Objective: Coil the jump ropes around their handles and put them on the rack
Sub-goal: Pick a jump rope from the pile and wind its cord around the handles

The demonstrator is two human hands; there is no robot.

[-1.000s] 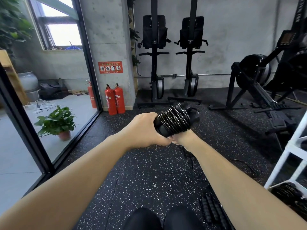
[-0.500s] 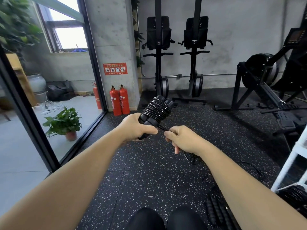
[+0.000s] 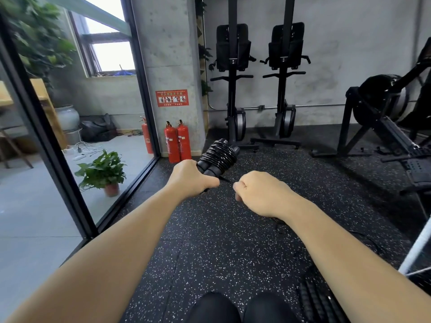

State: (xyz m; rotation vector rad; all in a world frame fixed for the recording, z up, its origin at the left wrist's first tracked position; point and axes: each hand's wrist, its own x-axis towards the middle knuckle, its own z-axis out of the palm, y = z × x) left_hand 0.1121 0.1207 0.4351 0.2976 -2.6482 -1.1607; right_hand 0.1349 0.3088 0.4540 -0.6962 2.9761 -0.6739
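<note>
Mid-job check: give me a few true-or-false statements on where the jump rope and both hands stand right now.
1. The left hand grips the jump rope by its handles. True.
2. No rope is wound on the handles yet. False: many turns wrap them.
3. A short stretch of rope runs to the right hand. True.
4. The jump rope lies on the rack. False: it is held above the floor, with the rack off to the right.
</note>
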